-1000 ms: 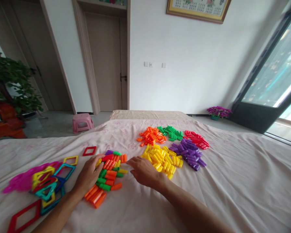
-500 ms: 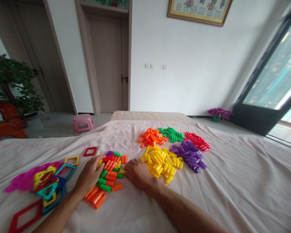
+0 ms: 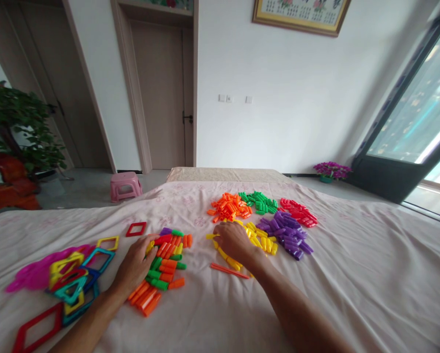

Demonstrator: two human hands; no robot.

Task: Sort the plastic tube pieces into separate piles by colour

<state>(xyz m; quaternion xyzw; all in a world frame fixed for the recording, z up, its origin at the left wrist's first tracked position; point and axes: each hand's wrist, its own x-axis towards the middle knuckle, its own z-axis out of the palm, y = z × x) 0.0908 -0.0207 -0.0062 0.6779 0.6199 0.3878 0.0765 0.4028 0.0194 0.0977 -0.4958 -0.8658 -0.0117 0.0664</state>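
Observation:
My left hand (image 3: 141,257) lies against the left edge of a mixed pile of short plastic tubes (image 3: 168,264) in orange, green, yellow and red. A yellow tube (image 3: 150,247) shows between its thumb and fingers. My right hand (image 3: 234,240) is over the left part of the yellow tube pile (image 3: 258,240), its fingers closed on another yellow tube (image 3: 210,237) that sticks out to the left. Its fingertips are partly hidden. Behind and beside are sorted piles of orange tubes (image 3: 230,206), green tubes (image 3: 260,202), red tubes (image 3: 299,212) and purple tubes (image 3: 286,235).
Thin orange sticks (image 3: 229,270) lie in front of the yellow pile. On the left are frame-shaped tiles (image 3: 71,289), a magenta piece (image 3: 36,272) and a lone red square frame (image 3: 136,229). A wrinkled cloth (image 3: 315,304) covers the table. A pink stool (image 3: 126,186) stands beyond.
My right hand has moved from the mixed pile rightward to the yellow pile, carrying a yellow tube. The orange sticks it covered now show. My left hand has stayed put.

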